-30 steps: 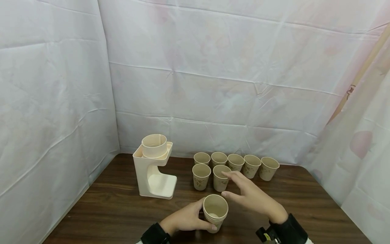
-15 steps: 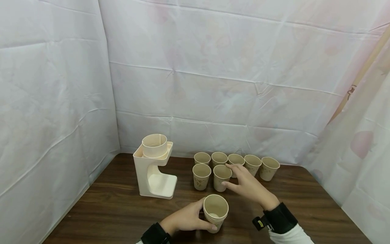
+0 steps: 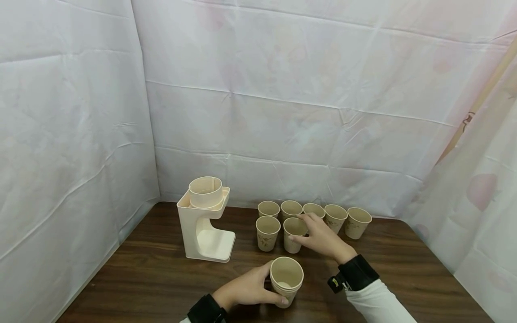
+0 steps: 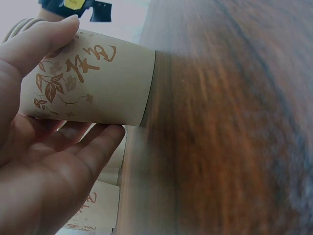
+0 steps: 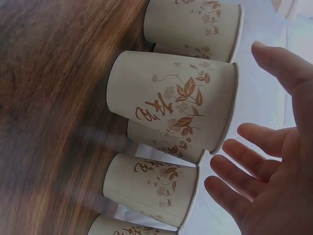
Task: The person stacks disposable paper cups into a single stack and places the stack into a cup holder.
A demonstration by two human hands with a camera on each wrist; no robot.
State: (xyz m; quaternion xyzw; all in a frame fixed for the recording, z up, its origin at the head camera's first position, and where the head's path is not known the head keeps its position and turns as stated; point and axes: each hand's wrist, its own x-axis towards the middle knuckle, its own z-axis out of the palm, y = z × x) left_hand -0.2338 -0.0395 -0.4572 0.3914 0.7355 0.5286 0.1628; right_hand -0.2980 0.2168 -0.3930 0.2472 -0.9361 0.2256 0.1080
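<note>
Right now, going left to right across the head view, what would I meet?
Cream stand, left hand, nested cups it holds, right hand, rightmost cup of the back row.

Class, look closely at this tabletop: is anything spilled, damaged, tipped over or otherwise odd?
Nothing stands out. The seven loose cups stand upright in two rows, the left hand holds a nested stack upright, and the cream stand is upright too. No spill or damage is visible.

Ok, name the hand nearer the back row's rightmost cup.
Right. Right hand: in front and left of the rightmost cup. Left hand: farther left, nearer the camera, gripping stacked cups.
</note>
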